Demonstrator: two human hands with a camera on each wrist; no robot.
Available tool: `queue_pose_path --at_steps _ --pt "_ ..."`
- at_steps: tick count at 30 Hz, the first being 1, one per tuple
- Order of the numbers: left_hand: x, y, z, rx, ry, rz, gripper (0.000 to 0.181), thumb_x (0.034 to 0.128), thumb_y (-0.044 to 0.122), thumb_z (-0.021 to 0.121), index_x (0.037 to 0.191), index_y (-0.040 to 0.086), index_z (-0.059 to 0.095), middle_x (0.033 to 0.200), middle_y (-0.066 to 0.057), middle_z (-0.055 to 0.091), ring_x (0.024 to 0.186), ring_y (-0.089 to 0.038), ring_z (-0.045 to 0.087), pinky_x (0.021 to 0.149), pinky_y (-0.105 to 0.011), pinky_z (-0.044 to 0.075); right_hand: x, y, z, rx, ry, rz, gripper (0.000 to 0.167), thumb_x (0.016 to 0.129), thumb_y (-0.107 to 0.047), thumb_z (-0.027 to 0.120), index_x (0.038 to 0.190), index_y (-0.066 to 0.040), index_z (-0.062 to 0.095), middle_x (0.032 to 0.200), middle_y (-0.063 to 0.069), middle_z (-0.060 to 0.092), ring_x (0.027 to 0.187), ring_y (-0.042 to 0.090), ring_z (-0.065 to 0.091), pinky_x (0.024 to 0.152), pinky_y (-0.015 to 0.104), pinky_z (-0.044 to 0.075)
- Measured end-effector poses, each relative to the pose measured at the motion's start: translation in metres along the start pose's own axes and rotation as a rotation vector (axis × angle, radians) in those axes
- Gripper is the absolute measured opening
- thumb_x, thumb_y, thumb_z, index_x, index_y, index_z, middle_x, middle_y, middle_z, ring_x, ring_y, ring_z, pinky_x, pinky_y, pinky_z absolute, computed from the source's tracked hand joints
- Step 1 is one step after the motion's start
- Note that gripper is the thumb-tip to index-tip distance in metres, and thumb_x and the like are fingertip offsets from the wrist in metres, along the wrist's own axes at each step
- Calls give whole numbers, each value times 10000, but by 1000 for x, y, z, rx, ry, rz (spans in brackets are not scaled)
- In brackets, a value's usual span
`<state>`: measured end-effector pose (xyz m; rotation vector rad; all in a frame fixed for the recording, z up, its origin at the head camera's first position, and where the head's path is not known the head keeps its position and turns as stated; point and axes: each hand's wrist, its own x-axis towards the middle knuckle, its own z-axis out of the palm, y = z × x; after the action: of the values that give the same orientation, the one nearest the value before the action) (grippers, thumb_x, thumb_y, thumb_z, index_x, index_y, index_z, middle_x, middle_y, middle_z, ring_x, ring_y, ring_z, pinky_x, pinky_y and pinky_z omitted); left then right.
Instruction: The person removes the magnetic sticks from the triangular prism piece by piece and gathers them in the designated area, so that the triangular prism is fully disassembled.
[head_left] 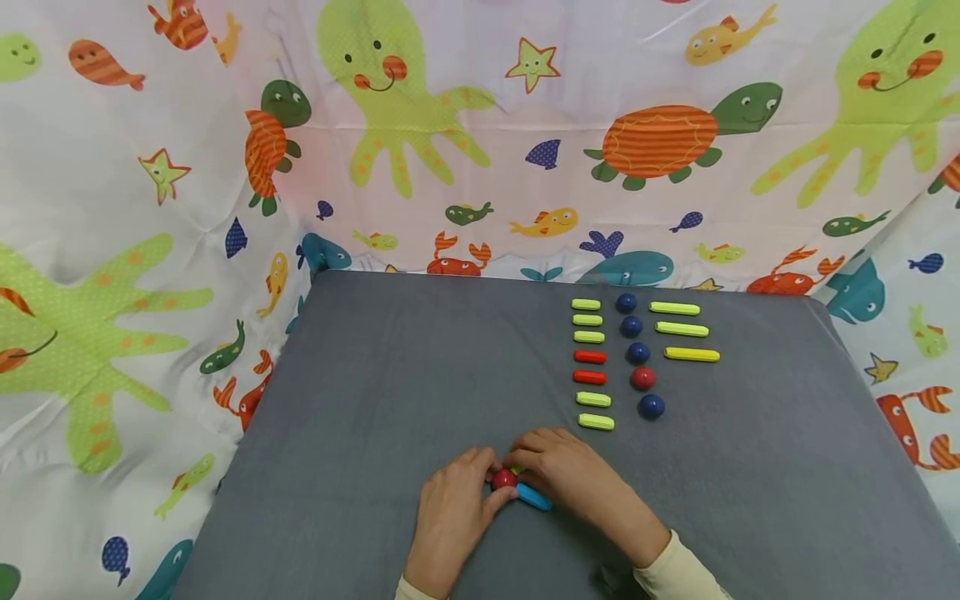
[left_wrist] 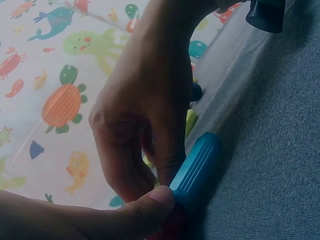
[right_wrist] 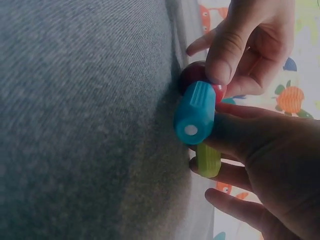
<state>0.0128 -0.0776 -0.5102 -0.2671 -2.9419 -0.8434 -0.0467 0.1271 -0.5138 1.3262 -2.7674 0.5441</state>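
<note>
A red ball (head_left: 504,478) is pinched between the thumb and fingers of my left hand (head_left: 453,508), low on the grey cloth. Against the ball sits one end of a blue ribbed rod (head_left: 534,497), which points toward the lower right; its free end shows a white dot in the right wrist view. My right hand (head_left: 573,475) holds a short yellow-green rod (right_wrist: 208,161) beside the blue one, close to the ball. Its fingers hide most of that rod in the head view, so I cannot tell whether it joins the ball.
Beyond my hands stands a column of short yellow-green rods (head_left: 595,400) and two red rods (head_left: 590,357). Right of it runs a column of blue balls (head_left: 652,407) with one red ball among them. Three longer yellowish rods (head_left: 692,355) lie farther right. A sea-animal curtain (head_left: 465,100) surrounds the table.
</note>
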Motion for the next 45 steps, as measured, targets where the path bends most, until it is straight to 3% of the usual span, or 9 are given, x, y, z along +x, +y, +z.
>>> queue_pose_path --at_steps 7,26,40,45 --pt "-1 -2 2 10 29 1 352 772 458 917 909 248 670 869 99 684 632 -43 562 544 -242 445 -1 1 1 -28 9 -26 221 946 -213 831 1149 -284 782 1082 -114 684 1063 105 646 1000 379 539" --pt "0 4 4 12 13 -2 336 780 435 921 937 240 697 883 77 698 650 -57 582 547 -254 459 -8 0 1 -112 54 21 179 916 -266 855 1071 -317 783 991 -129 669 992 94 649 971 399 555" --pt "1 6 5 36 3 16 349 754 479 926 920 267 705 899 124 712 739 -59 626 571 -260 480 -19 1 -6 -80 39 97 193 897 -250 864 1063 -302 781 964 -127 661 866 88 624 753 331 550" --pt "1 6 3 51 16 24 365 732 480 938 883 259 690 858 130 701 705 -40 594 558 -237 451 -28 7 -12 -84 96 161 265 852 -287 917 1085 -302 791 965 -138 658 799 70 612 730 317 574"
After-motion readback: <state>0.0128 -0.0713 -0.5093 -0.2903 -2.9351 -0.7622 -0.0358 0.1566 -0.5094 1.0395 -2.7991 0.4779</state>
